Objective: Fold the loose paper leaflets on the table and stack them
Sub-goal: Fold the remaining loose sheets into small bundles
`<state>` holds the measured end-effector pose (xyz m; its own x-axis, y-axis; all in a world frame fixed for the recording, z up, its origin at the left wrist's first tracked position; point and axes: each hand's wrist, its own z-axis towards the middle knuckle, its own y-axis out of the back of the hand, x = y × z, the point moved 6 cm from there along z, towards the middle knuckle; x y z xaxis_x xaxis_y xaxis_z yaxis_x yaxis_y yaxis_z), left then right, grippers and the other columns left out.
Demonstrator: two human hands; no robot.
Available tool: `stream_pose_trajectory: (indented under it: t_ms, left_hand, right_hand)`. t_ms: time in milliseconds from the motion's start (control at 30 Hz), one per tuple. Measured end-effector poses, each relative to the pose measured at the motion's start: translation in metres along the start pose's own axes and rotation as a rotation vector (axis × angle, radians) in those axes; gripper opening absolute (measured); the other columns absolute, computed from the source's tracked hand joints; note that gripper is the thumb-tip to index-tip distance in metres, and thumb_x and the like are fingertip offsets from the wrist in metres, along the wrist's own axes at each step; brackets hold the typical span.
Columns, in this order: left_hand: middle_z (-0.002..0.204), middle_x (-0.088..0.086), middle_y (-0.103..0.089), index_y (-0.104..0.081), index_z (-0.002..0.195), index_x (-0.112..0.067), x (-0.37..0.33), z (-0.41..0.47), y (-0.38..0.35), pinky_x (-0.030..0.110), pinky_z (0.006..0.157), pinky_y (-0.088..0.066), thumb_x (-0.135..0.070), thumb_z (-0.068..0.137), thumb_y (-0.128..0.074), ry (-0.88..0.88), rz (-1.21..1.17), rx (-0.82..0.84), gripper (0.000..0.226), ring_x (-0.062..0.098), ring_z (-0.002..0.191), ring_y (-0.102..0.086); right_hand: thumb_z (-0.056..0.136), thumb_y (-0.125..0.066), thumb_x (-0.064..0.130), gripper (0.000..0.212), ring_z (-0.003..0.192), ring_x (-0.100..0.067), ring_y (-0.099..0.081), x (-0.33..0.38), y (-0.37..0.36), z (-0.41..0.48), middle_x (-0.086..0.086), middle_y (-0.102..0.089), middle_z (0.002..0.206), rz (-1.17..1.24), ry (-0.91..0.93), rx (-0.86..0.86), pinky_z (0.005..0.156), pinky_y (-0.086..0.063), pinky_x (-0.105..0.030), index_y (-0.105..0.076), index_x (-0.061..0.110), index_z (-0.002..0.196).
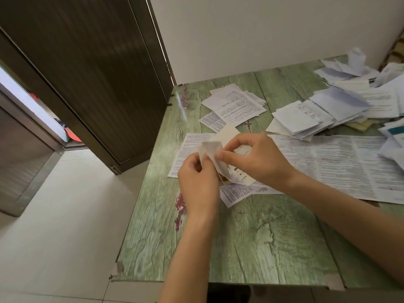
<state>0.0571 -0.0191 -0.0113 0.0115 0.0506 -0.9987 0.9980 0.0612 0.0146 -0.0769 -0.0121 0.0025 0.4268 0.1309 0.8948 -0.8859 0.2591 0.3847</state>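
From my feed, the left hand (197,178) pinches one side of a small cream leaflet (215,147) and the right hand (255,160) pinches the other (it is partly folded, its print too blurred to read). It is held just above the green table (251,237), over loose printed sheets (338,162). The folded stack (306,119) lies behind to the right.

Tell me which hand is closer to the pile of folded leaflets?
Right. Both hands pinch one leaflet; the pile of folded leaflets lies beyond the right hand, to its right, with the left hand farther left.
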Motion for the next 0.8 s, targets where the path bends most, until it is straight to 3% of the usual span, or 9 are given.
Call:
stream_pose_trajectory:
  t_ms: [133, 233, 333, 400, 534, 667, 800]
  left_hand:
    - [0.095, 0.012, -0.071, -0.068, 0.09, -0.014, 0.002, -0.003, -0.006, 0.042, 0.083, -0.052, -0.042, 0.097, -0.043, 0.13, -0.149, 0.096, 0.039, 0.026, 0.089, -0.067]
    - [0.092, 0.016, -0.069, -0.067, 0.084, -0.012, 0.001, -0.004, -0.004, 0.041, 0.081, -0.051, -0.025, 0.096, -0.052, 0.152, -0.156, 0.082, 0.023, 0.027, 0.086, -0.063]
    - [0.083, 0.008, -0.07, -0.062, 0.086, -0.013, 0.006, -0.001, 0.001, 0.037, 0.079, -0.054, -0.014, 0.099, -0.046, 0.22, -0.255, 0.019, 0.021, 0.021, 0.078, -0.067]
    - [0.084, 0.005, -0.07, -0.058, 0.086, -0.016, 0.007, 0.003, 0.005, 0.039, 0.081, -0.056, -0.014, 0.101, -0.041, 0.221, -0.282, -0.038, 0.023, 0.018, 0.079, -0.068]
    - [0.09, 0.005, -0.068, -0.054, 0.091, -0.019, 0.01, 0.006, 0.004, 0.036, 0.073, -0.057, -0.015, 0.102, -0.036, 0.234, -0.296, -0.054, 0.022, 0.014, 0.074, -0.067]
    - [0.083, 0.002, -0.069, -0.059, 0.091, -0.017, 0.014, 0.002, -0.007, 0.03, 0.062, -0.056, -0.015, 0.102, -0.038, 0.303, -0.315, 0.044, 0.024, 0.013, 0.066, -0.066]
    - [0.09, 0.007, -0.07, -0.06, 0.094, -0.014, 0.012, -0.001, -0.014, 0.041, 0.078, -0.054, -0.018, 0.102, -0.037, 0.314, -0.314, 0.145, 0.025, 0.019, 0.077, -0.067]
  right_hand:
    - [0.073, -0.079, 0.032, 0.02, 0.076, 0.005, -0.056, 0.002, 0.003, -0.002, 0.013, -0.064, 0.076, -0.114, 0.085, -0.11, 0.071, -0.037, -0.006, -0.069, 0.015, 0.072]
    - [0.084, -0.07, 0.02, 0.008, 0.079, 0.003, -0.056, 0.004, -0.001, -0.001, 0.008, -0.064, 0.08, -0.115, 0.115, -0.07, 0.071, -0.039, -0.006, -0.069, 0.014, 0.078]
    - [0.089, -0.062, 0.009, 0.013, 0.094, 0.004, -0.057, 0.001, 0.006, 0.003, 0.011, -0.065, 0.096, 0.016, 0.051, -0.063, 0.081, -0.04, -0.004, -0.067, 0.017, 0.098]
    - [0.089, -0.062, 0.007, 0.029, 0.102, -0.002, -0.059, -0.005, 0.013, 0.006, 0.011, -0.063, 0.107, 0.156, -0.047, -0.085, 0.087, -0.046, -0.013, -0.058, 0.022, 0.113]
    - [0.09, -0.059, 0.004, 0.042, 0.095, -0.019, -0.067, -0.018, 0.006, 0.008, -0.008, -0.068, 0.107, 0.544, -0.323, -0.031, 0.078, -0.055, -0.031, -0.042, 0.015, 0.127]
    - [0.09, -0.057, 0.002, 0.022, 0.09, -0.018, -0.066, -0.014, -0.001, 0.005, -0.01, -0.068, 0.102, 0.602, -0.319, 0.014, 0.079, -0.056, -0.028, -0.054, 0.007, 0.111]
    - [0.086, -0.062, 0.001, 0.018, 0.079, -0.011, -0.067, -0.015, 0.005, 0.005, -0.005, -0.07, 0.09, 0.593, -0.296, -0.06, 0.067, -0.055, -0.019, -0.06, 0.003, 0.104]
